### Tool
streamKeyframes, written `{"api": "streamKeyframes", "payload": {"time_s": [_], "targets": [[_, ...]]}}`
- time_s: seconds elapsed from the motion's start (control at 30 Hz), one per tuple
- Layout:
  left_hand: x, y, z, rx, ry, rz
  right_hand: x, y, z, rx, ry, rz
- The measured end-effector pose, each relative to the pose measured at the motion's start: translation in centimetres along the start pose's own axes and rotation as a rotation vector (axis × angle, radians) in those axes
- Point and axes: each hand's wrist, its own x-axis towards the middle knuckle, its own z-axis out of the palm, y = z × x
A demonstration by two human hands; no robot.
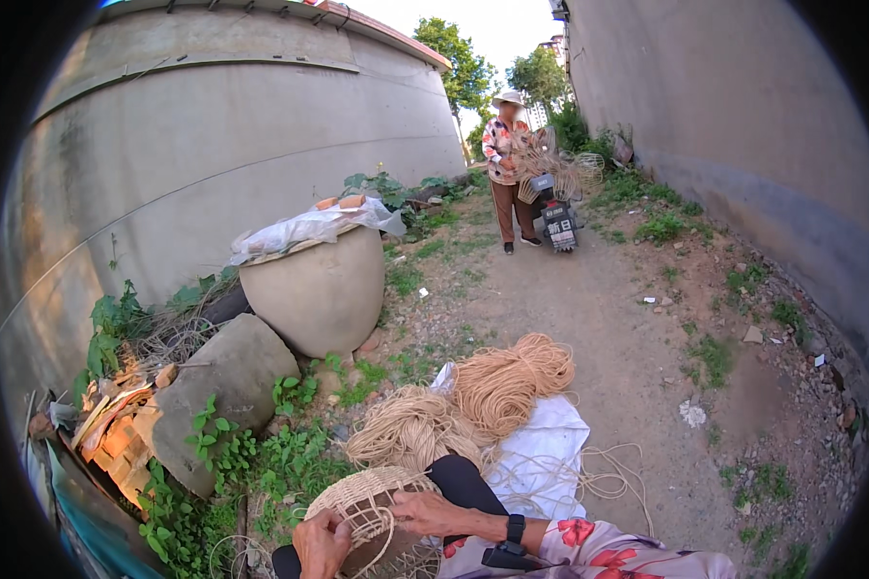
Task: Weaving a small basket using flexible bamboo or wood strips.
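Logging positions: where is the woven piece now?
Low in the head view, left of centre, the woven piece sits between the left hand and right hand.

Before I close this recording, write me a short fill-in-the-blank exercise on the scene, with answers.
The left hand and right hand are at the woven basket; the watch is on the ____ wrist.
The rope coils lie partly on a ____ sheet.
The person beside the scooter wears a ____ on the head.

Missing words: right; white; hat.
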Motion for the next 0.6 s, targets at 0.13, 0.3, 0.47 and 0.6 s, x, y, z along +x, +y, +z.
{"api": "streamKeyframes", "payload": {"time_s": [0.13,0.3,0.47,0.6], "targets": [[-1.2,-1.7,1.2,-0.042,0.081,-0.110,0.0,0.4,0.1,0.012,0.009,0.012],[-2.4,-3.5,3.7,-0.374,0.170,-0.128,-0.4,0.0,0.0,-0.001,0.027,0.016],[-3.1,-4.1,4.1,-0.258,0.080,0.088,-0.6,0.1,0.1,-0.006,0.026,0.007],[-4.2,-2.4,2.7,-0.561,-0.016,-0.096,-0.4,0.7,1.0,-0.046,-0.005,-0.005]]}}
